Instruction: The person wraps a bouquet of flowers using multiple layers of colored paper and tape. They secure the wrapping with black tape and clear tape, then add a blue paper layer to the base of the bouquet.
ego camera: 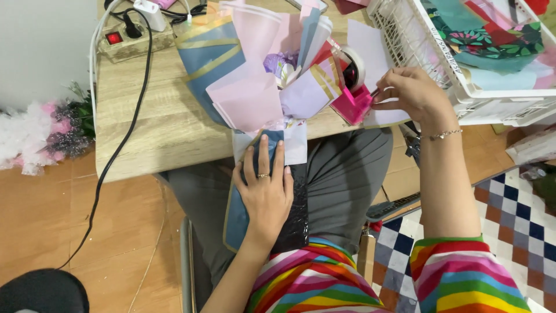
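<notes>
A paper-wrapped bouquet [260,81] in blue, pink, white and lilac sheets lies with its head on the wooden table [150,127] and its stem end on my lap. My left hand [265,188] rests flat on the blue and white wrapping at the bouquet's handle, fingers spread, a ring on one finger. My right hand [412,93], with a thin bracelet, reaches to a pink tape dispenser [354,98] holding a roll of clear tape [354,66], and pinches at the tape's end beside it.
A white plastic basket [463,87] of coloured papers stands at the table's right. A power strip [124,37] with a black cable [116,150] sits at the back left. Pink and white fluffy flowers [40,136] lie on the floor at left.
</notes>
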